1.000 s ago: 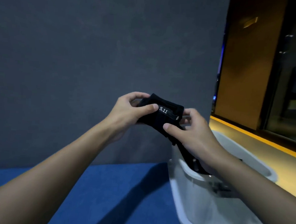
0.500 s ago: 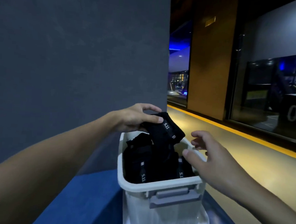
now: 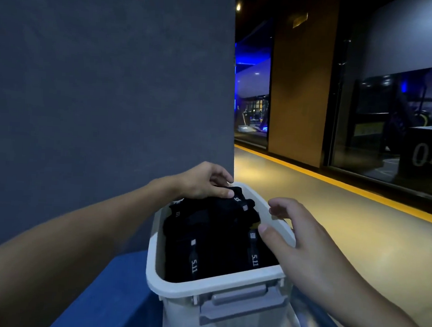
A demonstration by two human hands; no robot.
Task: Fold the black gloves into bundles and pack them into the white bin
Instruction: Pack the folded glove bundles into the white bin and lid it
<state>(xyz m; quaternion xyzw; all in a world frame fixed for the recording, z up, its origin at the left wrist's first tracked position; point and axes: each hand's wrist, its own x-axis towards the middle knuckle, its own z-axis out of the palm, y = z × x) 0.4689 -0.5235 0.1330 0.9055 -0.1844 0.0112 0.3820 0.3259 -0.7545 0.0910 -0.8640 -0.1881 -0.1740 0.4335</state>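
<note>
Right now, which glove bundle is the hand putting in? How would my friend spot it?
Find the white bin on the blue surface. It's the black glove bundle at the far end, under the left hand. Unlike the packed bundles, it's on top and pinched by fingers.

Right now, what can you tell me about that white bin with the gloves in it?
The white bin is a rectangular tub that looks like plastic, with a rolled rim and a grey latch handle on its near end. It stands upright and open, no lid on it, on a blue surface beside a grey wall. Black glove bundles fill it nearly to the rim. The left hand presses a bundle in at the far end; the right hand hovers over the right rim.
</note>
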